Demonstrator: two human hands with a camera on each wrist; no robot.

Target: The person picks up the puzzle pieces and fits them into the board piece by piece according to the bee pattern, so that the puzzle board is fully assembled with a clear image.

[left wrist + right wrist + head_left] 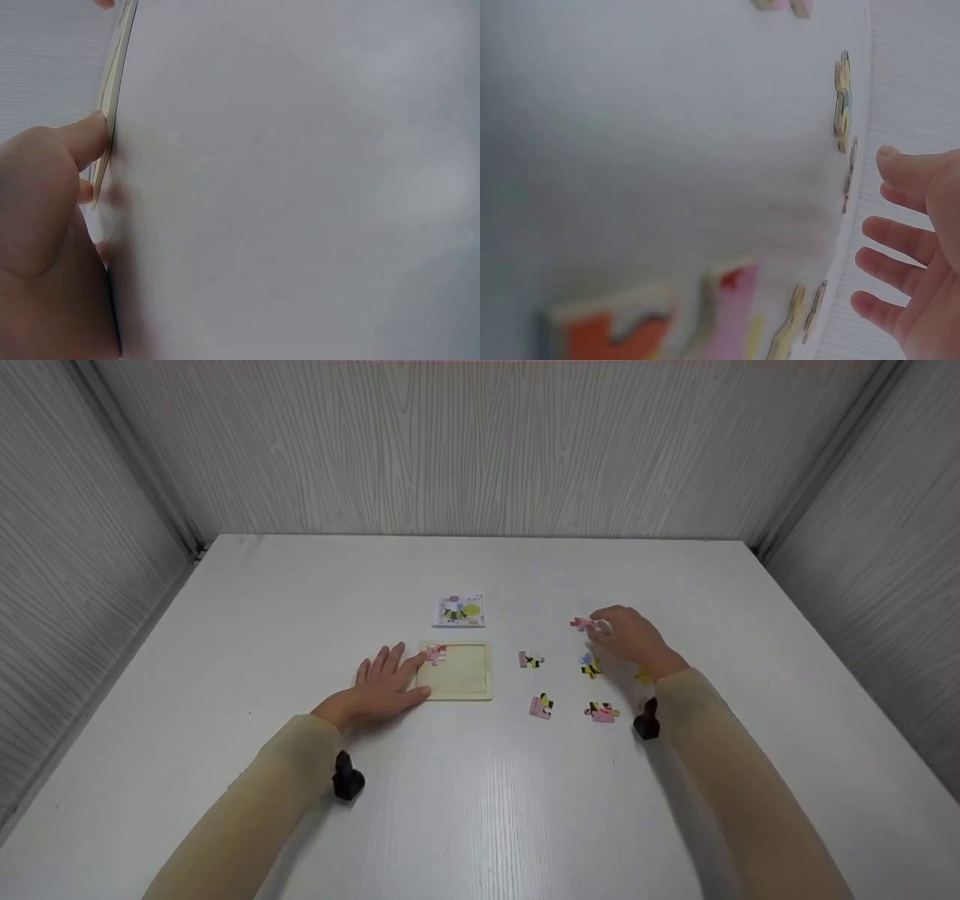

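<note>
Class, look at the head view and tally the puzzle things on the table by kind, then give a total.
Loose puzzle pieces: 6
Pieces set in the tray: 1
Wooden puzzle trays: 1
Reference picture cards: 1
Total: 9
</note>
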